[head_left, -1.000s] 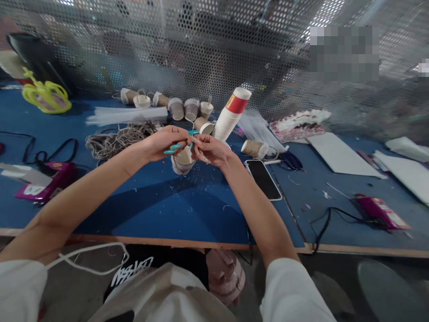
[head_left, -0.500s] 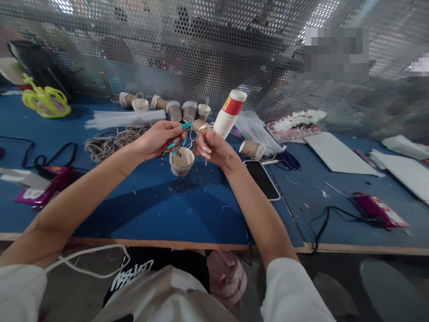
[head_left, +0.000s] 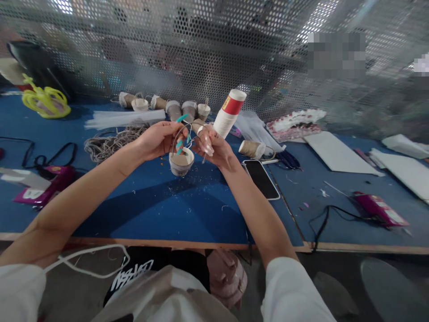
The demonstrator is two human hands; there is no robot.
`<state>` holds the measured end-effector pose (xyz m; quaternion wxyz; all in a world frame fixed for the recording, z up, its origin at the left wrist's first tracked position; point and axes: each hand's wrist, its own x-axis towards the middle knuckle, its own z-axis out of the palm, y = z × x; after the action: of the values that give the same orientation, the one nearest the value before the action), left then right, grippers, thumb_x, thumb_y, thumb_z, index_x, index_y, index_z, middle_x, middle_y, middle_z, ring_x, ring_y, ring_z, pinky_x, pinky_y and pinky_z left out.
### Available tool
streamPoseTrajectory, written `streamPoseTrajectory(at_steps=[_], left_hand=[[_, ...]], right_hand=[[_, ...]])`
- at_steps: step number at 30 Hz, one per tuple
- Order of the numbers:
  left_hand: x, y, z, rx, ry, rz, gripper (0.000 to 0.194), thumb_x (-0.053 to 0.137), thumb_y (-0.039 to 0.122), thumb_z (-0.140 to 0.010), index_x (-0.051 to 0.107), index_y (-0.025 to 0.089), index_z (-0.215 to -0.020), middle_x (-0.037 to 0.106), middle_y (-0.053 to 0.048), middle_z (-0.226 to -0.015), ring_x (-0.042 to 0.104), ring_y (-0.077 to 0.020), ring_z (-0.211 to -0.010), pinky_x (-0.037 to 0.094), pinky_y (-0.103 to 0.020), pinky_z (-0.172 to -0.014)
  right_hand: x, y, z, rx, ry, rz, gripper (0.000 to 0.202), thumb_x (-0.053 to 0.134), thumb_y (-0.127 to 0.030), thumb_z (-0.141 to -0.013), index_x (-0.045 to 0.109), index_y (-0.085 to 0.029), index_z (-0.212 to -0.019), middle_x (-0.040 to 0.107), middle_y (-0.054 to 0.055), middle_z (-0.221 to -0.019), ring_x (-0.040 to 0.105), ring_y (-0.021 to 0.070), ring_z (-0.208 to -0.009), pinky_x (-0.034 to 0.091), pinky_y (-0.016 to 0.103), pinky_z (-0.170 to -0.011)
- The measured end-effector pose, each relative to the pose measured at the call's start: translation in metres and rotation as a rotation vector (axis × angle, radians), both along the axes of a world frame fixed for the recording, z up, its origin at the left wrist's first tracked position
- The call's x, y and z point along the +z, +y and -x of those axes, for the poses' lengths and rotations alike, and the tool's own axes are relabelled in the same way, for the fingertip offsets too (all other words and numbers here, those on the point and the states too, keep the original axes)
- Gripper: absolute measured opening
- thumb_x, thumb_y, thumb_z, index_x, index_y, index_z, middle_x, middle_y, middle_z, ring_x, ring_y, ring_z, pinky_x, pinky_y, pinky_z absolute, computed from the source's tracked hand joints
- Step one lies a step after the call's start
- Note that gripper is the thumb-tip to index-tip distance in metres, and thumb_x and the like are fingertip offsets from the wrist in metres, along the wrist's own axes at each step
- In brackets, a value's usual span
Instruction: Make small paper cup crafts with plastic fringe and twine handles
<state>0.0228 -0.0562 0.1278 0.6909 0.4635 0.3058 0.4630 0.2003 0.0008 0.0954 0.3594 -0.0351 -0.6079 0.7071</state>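
A small pale basket-like cup [head_left: 181,166] stands upright on the blue table, its mouth facing up. Above its rim, my left hand [head_left: 162,138] is closed in a pinch on a thin grey-brown cord [head_left: 191,123]. The cord arches across to my right hand [head_left: 210,142], whose bent fingers grip its other part; a short end hangs below them. Thin white strands show between the two hands. Left of my left hand lies a loose bundle of the same kind of cord [head_left: 107,145].
Behind the hands stand a leaning stack of paper cups [head_left: 228,116] and several small wrapped cups [head_left: 173,109]. A phone [head_left: 263,179] lies right of my right forearm. Purple glue-gun-like tools [head_left: 382,209] with black cables lie toward the sides. A perforated metal screen [head_left: 208,58] closes the back.
The cord between my hands has bowed into a wider, clearer arch over the cup. My left fingers have shifted slightly, and my right fingers have turned a little downward. The cup stays put.
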Motion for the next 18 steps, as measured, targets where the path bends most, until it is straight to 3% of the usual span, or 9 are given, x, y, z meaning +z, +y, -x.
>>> streamPoseTrajectory(at_steps=[3,9,14,18], left_hand=[[-0.004,0.004,0.003,-0.031,-0.021,-0.013,0.037,0.042,0.023,-0.097,0.059,0.012,-0.066,0.049,0.001,-0.047,0.054,-0.0101,-0.043,0.052,-0.021,-0.049],[-0.002,0.002,0.001,0.005,-0.087,-0.044,0.044,0.036,0.019,-0.100,0.057,0.012,-0.063,0.035,0.005,-0.042,0.041,-0.0058,-0.035,0.042,-0.015,-0.041],[-0.002,-0.001,-0.004,0.025,0.082,-0.007,0.041,0.041,0.018,-0.099,0.054,0.013,-0.061,0.038,0.006,-0.042,0.040,-0.0046,-0.033,0.040,-0.013,-0.038],[-0.005,-0.003,-0.007,0.041,0.104,-0.012,0.038,0.043,0.017,-0.097,0.056,0.013,-0.061,0.042,0.004,-0.043,0.044,-0.0055,-0.035,0.041,-0.014,-0.039]], right_hand=[[0.003,0.001,-0.003,0.003,0.015,-0.008,0.045,0.070,-0.048,-0.082,0.047,-0.019,-0.057,0.034,-0.008,-0.048,0.037,0.0064,-0.047,0.040,0.018,-0.051],[0.004,0.003,-0.003,0.020,-0.008,0.053,0.041,0.067,-0.044,-0.086,0.048,-0.018,-0.060,0.039,-0.008,-0.049,0.041,0.0051,-0.047,0.043,0.017,-0.052],[0.007,0.004,-0.005,0.086,-0.067,0.057,0.045,0.055,-0.056,-0.090,0.050,-0.019,-0.066,0.041,-0.008,-0.048,0.043,0.0061,-0.044,0.043,0.019,-0.049],[0.012,-0.002,-0.005,0.041,-0.200,0.036,0.040,0.055,-0.048,-0.093,0.057,-0.016,-0.070,0.040,-0.009,-0.041,0.039,0.0050,-0.038,0.039,0.018,-0.044]])
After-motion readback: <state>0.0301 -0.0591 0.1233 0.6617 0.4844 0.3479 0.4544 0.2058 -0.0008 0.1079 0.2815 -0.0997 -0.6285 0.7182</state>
